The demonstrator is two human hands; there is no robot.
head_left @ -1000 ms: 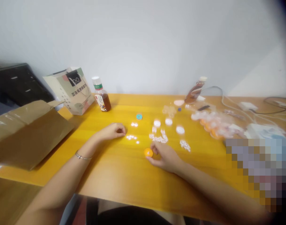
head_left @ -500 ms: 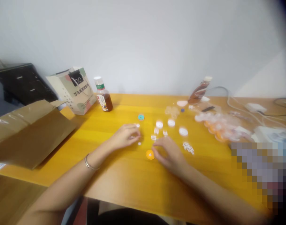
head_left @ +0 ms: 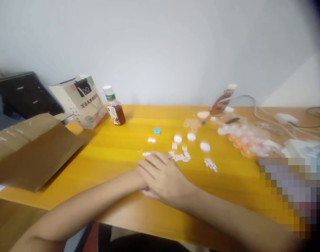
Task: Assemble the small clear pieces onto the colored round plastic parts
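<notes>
My right hand (head_left: 165,178) lies over my left hand (head_left: 139,177), its fingers bent around the back of that hand or wrist. Most of my left hand, fingers included, is hidden underneath. Just beyond them, a few small white pieces (head_left: 146,154) show at the fingertips. Small white openwork pieces (head_left: 181,158) form a curved line to the right, and another cluster of them (head_left: 210,165) lies farther right. Behind sit white discs (head_left: 178,139), a teal disc (head_left: 157,131) and two tiny white pieces (head_left: 151,140). Blur hides finer detail.
At left stand an open cardboard box (head_left: 41,154), a paper bag (head_left: 83,101) and a bottle of dark drink (head_left: 115,111). Another bottle (head_left: 222,102) leans at the back right. Plastic packaging with orange items (head_left: 250,141) and white cables (head_left: 264,117) occupy the right side.
My hands were apart, with the orange disc near my right fingertips. My right hand has moved left onto my left hand. The orange disc and the left wrist's bracelet no longer show.
</notes>
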